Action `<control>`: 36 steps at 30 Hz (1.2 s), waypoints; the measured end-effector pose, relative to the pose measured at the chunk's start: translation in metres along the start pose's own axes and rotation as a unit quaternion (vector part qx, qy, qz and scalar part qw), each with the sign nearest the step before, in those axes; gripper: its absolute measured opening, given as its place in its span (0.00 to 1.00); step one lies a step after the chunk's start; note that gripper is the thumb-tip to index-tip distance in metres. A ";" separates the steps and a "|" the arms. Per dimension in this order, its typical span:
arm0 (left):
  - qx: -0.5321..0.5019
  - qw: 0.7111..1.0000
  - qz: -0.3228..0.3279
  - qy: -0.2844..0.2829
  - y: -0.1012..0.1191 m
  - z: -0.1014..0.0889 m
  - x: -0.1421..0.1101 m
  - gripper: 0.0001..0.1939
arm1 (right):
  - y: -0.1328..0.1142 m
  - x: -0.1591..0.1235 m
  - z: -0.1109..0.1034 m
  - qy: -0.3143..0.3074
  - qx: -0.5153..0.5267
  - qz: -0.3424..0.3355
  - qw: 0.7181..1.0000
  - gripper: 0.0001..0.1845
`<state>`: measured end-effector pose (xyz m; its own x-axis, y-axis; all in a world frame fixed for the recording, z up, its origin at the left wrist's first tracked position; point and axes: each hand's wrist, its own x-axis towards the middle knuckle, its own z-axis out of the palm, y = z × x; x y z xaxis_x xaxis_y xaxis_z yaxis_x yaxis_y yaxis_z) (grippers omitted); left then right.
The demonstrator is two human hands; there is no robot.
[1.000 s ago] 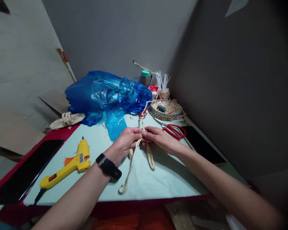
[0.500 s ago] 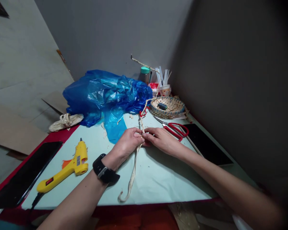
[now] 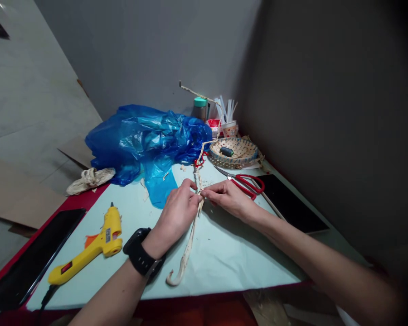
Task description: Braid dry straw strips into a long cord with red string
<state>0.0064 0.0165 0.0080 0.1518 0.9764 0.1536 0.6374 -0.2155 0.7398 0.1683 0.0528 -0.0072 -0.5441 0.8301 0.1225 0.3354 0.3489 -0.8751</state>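
A braided cord of pale dried-leaf strips (image 3: pixel 200 174) runs from a red clip near the woven basket (image 3: pixel 234 151) down to my hands, and loose strip ends (image 3: pixel 185 253) trail toward the table's front edge. My left hand (image 3: pixel 177 213), with a black watch on its wrist, pinches the strips at the braid's lower end. My right hand (image 3: pixel 226 197) pinches the same spot from the right, fingertips meeting those of the left hand. Both rest over the pale green sheet (image 3: pixel 231 253).
A yellow glue gun (image 3: pixel 91 246) lies at the left. Red-handled scissors (image 3: pixel 246 181) sit behind my right hand. A blue plastic bag (image 3: pixel 146 136), a bundle of dried leaves (image 3: pixel 90 179), a jar and a cup of sticks stand at the back. Dark flat panels (image 3: pixel 292 203) flank the sheet.
One loose strip that hung in a loop below my hands has been drawn up, leaving a single trailing end. My hands stayed at the braid, fingers shifting slightly.
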 end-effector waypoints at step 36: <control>-0.091 0.992 -0.036 0.074 0.005 -0.018 0.004 0.09 | -0.006 -0.009 0.009 -0.020 0.343 0.142 0.928 0.17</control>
<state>-0.0034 0.0193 0.0242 -0.0105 0.9836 0.1803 0.4930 -0.1518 0.8567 0.1646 0.0394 -0.0075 -0.5412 0.8245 -0.1652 -0.0903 -0.2523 -0.9634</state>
